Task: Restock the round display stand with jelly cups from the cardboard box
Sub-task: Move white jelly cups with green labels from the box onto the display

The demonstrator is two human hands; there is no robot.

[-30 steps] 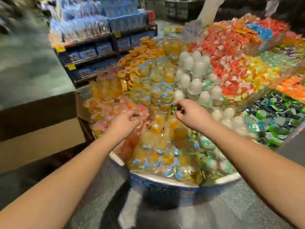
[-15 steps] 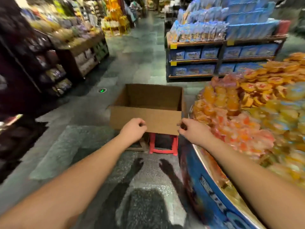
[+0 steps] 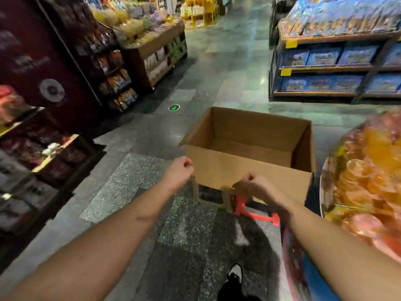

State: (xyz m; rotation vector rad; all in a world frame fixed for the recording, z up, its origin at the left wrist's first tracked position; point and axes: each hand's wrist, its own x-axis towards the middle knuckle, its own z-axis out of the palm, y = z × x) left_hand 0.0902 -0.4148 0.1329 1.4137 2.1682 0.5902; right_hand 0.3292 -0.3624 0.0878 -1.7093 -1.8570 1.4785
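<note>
view swung from stand to cardboard box (image 3: 249, 168) (both hands nearer).

One cardboard box (image 3: 249, 168), two hands, one shoe (image 3: 235, 273).

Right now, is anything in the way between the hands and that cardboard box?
Nothing visible. The left hand and right hand hang with curled fingers just in front of the cardboard box, whose top is open. The part of its inside that shows holds no jelly cups.
</note>
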